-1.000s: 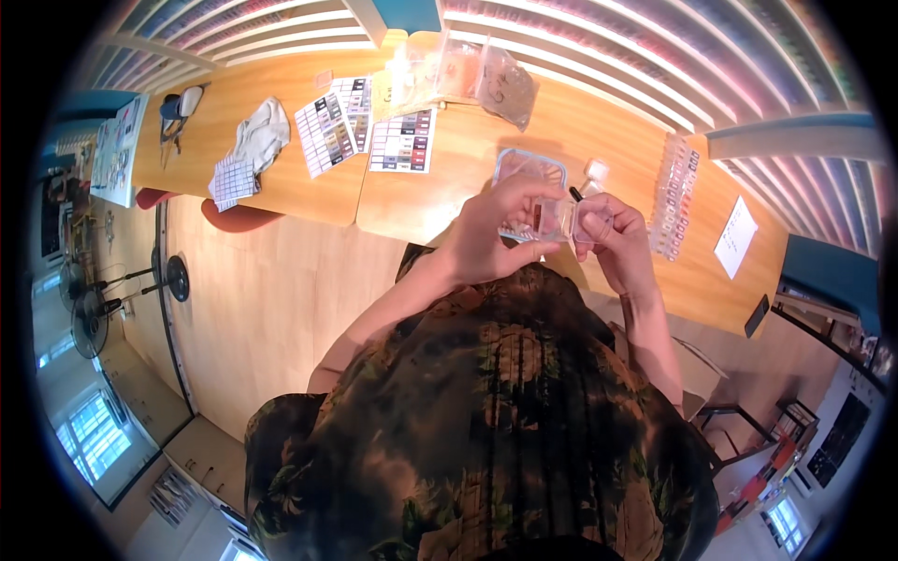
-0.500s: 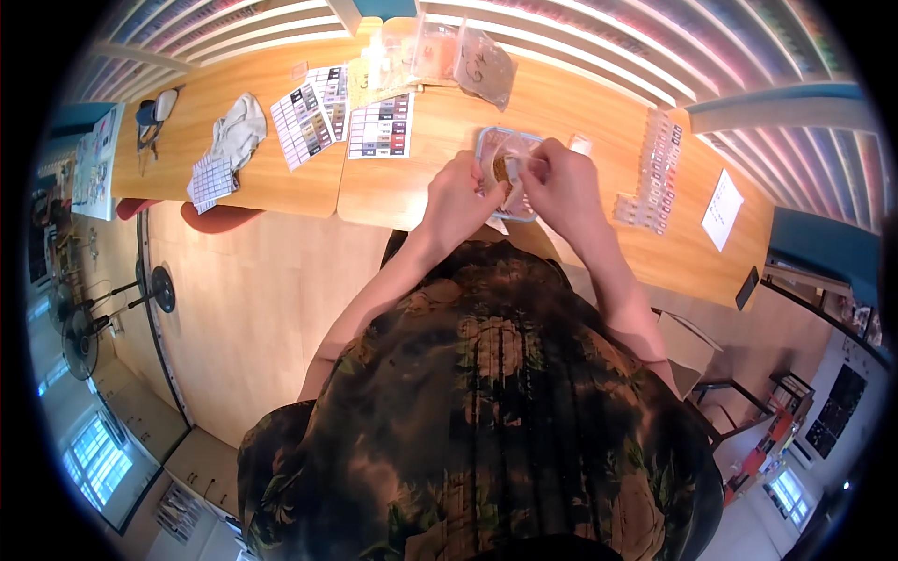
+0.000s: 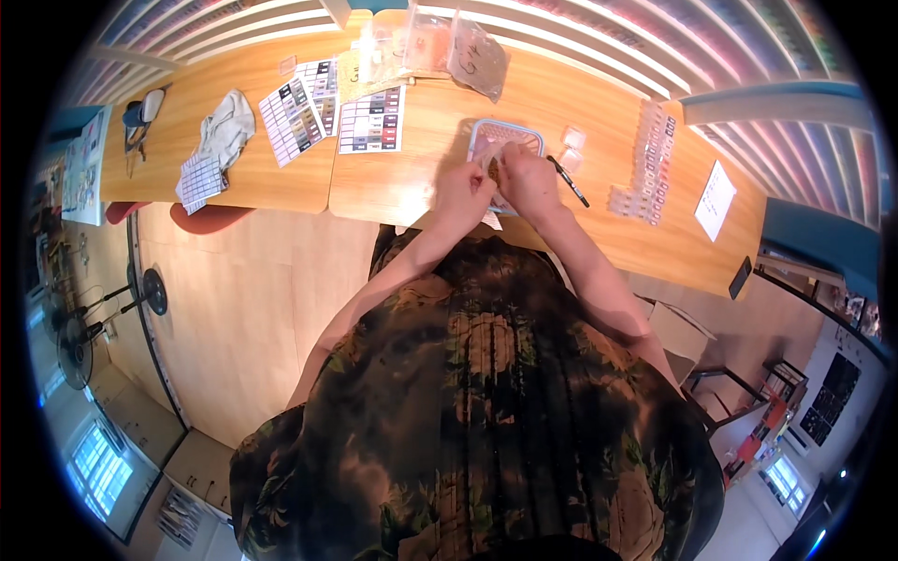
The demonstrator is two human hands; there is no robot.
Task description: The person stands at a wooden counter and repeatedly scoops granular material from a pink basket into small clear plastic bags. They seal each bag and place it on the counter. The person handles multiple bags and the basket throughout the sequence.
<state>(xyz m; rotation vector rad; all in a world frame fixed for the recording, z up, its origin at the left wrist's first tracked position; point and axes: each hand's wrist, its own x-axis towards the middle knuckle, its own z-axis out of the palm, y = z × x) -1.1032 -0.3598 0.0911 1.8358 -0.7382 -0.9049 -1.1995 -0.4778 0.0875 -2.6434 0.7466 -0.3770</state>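
Both of my hands are close together over a small light-blue basket (image 3: 535,140) at the table's near edge. A small clear plastic bag with golden-brown contents (image 3: 494,170) is between them, mostly covered by my fingers. My left hand (image 3: 460,194) is closed with its fingertips at the bag's left side. My right hand (image 3: 529,185) pinches the bag from the right, its knuckles turned up. Pinkish packets appear inside the basket, but my hands hide much of it. A black marker pen (image 3: 569,182) lies just right of my right hand.
Small clear boxes (image 3: 572,148) sit beyond the marker. Farther right are rows of small clear cases (image 3: 645,164), a white sheet (image 3: 715,202) and a dark phone-like object (image 3: 740,278). Colour charts (image 3: 371,122), large filled bags (image 3: 478,58) and a grey cloth (image 3: 226,129) lie leftward.
My hands have come closer together, covering more of the bag. My right hand has shifted left and turned, bringing the marker and clear boxes into sight. The whole view has moved slightly.
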